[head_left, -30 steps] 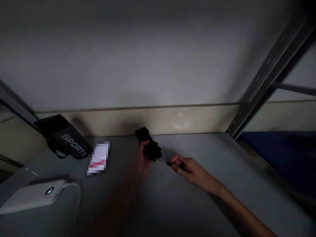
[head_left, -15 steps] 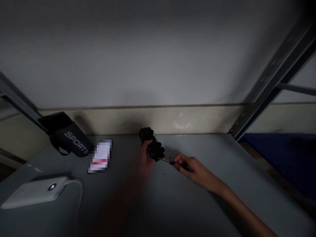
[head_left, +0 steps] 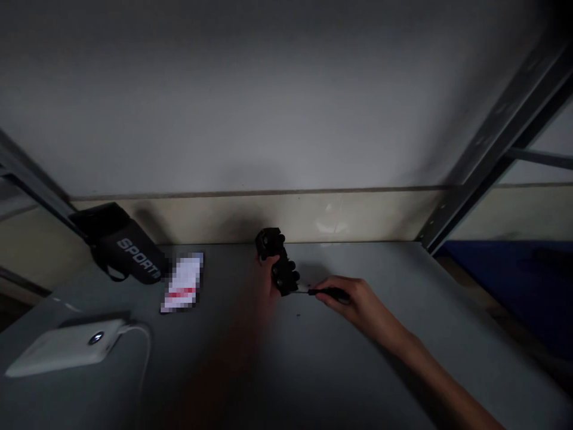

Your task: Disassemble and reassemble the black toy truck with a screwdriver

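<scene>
My left hand (head_left: 267, 279) grips a small black blocky object (head_left: 277, 261) and holds it upright just above the grey table (head_left: 313, 370), near the back wall. My right hand (head_left: 358, 301) is closed round the dark handle of a thin screwdriver (head_left: 320, 292). Its metal tip touches the lower right side of the black object. The left arm is dark and blurred.
A black pouch marked SPORT (head_left: 128, 251) lies at the back left, with a white and red card (head_left: 182, 282) beside it. A white power bank (head_left: 62, 349) with a lit dot and a white cable (head_left: 143, 352) sits front left. A metal rack post (head_left: 492, 143) rises at right.
The black object has been turned more upright in my left hand. My right hand shifted slightly right and up, and the screwdriver now lies more level against the object.
</scene>
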Tool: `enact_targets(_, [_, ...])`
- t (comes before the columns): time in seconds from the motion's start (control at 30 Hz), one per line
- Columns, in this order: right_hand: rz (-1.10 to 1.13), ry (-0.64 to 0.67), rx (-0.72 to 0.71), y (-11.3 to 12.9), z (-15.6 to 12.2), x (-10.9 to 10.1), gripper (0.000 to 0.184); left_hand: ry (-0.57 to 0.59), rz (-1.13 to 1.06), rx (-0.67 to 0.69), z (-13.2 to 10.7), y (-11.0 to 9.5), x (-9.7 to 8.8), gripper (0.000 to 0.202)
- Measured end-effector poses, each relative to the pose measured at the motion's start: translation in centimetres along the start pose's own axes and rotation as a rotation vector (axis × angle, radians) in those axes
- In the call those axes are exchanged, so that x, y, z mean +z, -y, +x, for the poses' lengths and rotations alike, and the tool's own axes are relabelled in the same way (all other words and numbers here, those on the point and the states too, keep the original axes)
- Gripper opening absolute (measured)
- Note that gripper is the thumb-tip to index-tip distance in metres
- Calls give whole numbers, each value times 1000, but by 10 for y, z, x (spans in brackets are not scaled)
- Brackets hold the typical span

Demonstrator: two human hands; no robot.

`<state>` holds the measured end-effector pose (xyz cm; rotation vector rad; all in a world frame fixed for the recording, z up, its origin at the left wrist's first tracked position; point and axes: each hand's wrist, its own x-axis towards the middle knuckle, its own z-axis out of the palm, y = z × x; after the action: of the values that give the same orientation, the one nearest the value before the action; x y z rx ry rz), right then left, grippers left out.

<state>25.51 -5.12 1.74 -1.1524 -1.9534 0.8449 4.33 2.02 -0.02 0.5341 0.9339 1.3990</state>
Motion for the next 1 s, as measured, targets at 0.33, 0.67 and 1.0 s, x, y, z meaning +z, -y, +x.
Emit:
enact_targets(0.33, [-100, -152, 28, 10, -8, 19, 29, 9, 112, 66, -1, 13, 1, 81])
enact_targets(0.67, [-37, -153, 118, 3, -4, 18, 32, 16, 217, 166, 5, 29, -6, 97])
enact_targets(1.0, [-2, -183, 57, 0, -6, 29, 28, -100, 169, 170, 16, 30, -3, 80])
